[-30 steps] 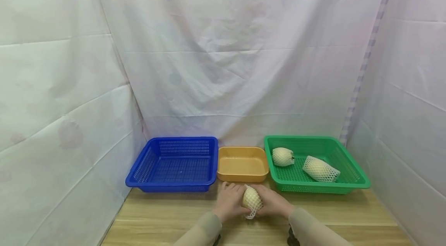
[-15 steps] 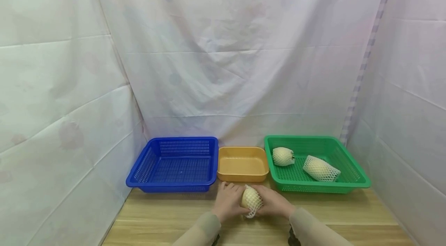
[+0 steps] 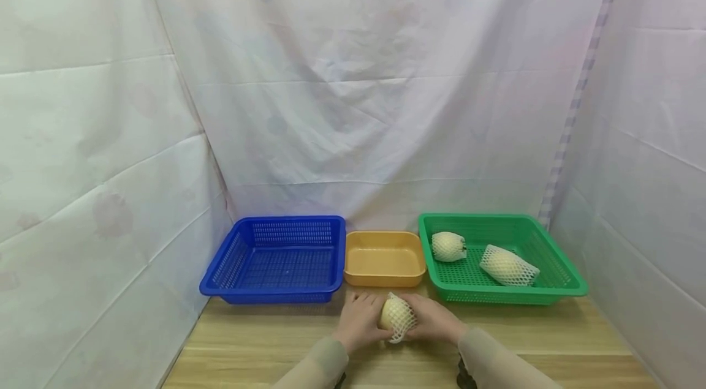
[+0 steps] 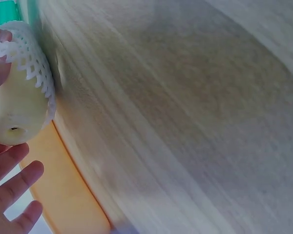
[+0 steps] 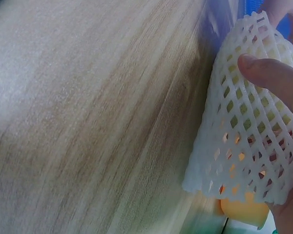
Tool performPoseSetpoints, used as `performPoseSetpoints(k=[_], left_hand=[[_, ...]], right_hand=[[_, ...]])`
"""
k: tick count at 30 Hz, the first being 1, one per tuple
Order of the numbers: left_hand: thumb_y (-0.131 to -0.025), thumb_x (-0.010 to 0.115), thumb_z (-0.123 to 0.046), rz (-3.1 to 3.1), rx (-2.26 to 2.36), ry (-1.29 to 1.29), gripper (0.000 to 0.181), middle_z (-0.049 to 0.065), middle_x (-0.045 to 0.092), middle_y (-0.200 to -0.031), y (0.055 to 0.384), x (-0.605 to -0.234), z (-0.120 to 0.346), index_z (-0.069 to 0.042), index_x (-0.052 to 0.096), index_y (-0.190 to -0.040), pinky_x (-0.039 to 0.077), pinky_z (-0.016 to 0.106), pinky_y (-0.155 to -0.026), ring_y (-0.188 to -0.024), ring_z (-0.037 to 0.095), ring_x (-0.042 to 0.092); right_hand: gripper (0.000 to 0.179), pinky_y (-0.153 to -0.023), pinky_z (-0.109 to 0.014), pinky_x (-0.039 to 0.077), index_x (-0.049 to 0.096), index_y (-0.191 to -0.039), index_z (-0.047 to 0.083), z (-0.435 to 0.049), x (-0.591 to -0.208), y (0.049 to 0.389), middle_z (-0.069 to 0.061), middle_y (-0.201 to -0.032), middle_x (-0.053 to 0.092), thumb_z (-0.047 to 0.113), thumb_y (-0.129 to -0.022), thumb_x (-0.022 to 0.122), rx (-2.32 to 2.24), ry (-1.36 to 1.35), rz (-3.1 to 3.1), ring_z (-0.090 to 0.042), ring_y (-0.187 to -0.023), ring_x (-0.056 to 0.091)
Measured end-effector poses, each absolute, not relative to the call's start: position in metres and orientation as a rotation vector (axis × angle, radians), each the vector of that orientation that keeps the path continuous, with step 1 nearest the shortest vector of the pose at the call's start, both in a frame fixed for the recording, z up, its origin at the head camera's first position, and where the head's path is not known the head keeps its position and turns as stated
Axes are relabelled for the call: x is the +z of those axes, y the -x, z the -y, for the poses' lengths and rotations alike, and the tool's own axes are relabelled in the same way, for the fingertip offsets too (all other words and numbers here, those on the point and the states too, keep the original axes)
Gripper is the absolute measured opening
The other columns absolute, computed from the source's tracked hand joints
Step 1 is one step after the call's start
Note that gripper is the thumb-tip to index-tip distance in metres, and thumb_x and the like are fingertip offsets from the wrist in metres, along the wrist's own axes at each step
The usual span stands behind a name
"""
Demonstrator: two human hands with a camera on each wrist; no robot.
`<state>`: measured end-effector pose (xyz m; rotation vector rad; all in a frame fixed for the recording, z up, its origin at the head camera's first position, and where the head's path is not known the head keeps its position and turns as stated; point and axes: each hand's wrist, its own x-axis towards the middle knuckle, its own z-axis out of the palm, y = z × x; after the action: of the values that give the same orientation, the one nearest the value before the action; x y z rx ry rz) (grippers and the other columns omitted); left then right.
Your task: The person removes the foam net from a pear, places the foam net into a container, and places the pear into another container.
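Between the two hands is a pale yellow pear [image 3: 388, 317], partly covered by a white foam net sleeve [image 5: 249, 122]. In the left wrist view the bare end of the pear [image 4: 17, 107] with its small dark pit sticks out of the net [image 4: 31, 53]. My left hand [image 3: 360, 320] holds the pear from the left, thumb at the net's edge and fingers beneath the bare end. From the right, my right hand [image 3: 434, 319] grips the net, its thumb pressed on the mesh in the right wrist view. The net's far end hangs loose past the fruit there.
A green basket [image 3: 504, 297] at the right holds two net-wrapped pears [image 3: 448, 247]. The shallow orange tray [image 3: 385, 280] stands just beyond the hands, and a blue basket [image 3: 273, 299] is at the left. White cloth hangs behind and at both sides of the wooden table [image 3: 265, 340].
The pear has shifted slightly left with the left hand, and a bit more of its bare surface shows outside the net. The right hand stays nearly in place.
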<state>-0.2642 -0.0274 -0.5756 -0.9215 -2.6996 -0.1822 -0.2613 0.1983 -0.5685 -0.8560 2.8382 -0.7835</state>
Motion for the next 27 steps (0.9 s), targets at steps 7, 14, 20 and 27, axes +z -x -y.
performPoseSetpoints(k=[7, 14, 20, 27], left_hand=[[-0.072, 0.076, -0.059, 2.742, -0.187, 0.989, 0.082, -0.002, 0.060, -0.128, 0.264, -0.571, 0.027, -0.016, 0.051, -0.138, 0.042, 0.046, -0.096, -0.114, 0.016, 0.056], [-0.072, 0.078, -0.053, 2.772, -0.158, 1.032, 0.087, -0.001, 0.056, -0.135, 0.263, -0.572, 0.022, -0.014, 0.046, -0.142, 0.042, 0.047, -0.098, -0.120, 0.017, 0.054], [-0.072, 0.079, -0.051, 2.761, -0.118, 1.043, 0.086, 0.000, 0.055, -0.136, 0.263, -0.572, 0.018, -0.013, 0.046, -0.142, 0.043, 0.046, -0.098, -0.121, 0.016, 0.054], [-0.071, 0.080, -0.051, 2.762, -0.133, 1.046, 0.085, 0.000, 0.055, -0.136, 0.263, -0.572, 0.018, -0.012, 0.048, -0.140, 0.042, 0.045, -0.099, -0.120, 0.017, 0.054]], right_hand=[[0.080, -0.092, -0.043, 0.047, 0.050, -0.137, 0.008, -0.197, -0.568, 0.262, -0.007, -0.128, 0.057, 0.039, -0.072, 0.084, -0.790, 0.862, -2.831, -0.021, -0.113, 0.055], [0.084, -0.096, -0.049, 0.044, 0.044, -0.141, 0.005, -0.192, -0.570, 0.258, -0.012, -0.133, 0.053, 0.031, -0.072, 0.084, -0.838, 0.826, -2.796, -0.028, -0.118, 0.053], [0.090, -0.095, -0.049, 0.045, 0.040, -0.143, 0.004, -0.191, -0.573, 0.256, -0.010, -0.133, 0.051, 0.033, -0.071, 0.085, -0.836, 0.832, -2.809, -0.027, -0.117, 0.054], [0.089, -0.096, -0.049, 0.044, 0.043, -0.142, 0.005, -0.191, -0.573, 0.257, -0.012, -0.134, 0.053, 0.037, -0.070, 0.086, -0.816, 0.816, -2.839, -0.029, -0.118, 0.054]])
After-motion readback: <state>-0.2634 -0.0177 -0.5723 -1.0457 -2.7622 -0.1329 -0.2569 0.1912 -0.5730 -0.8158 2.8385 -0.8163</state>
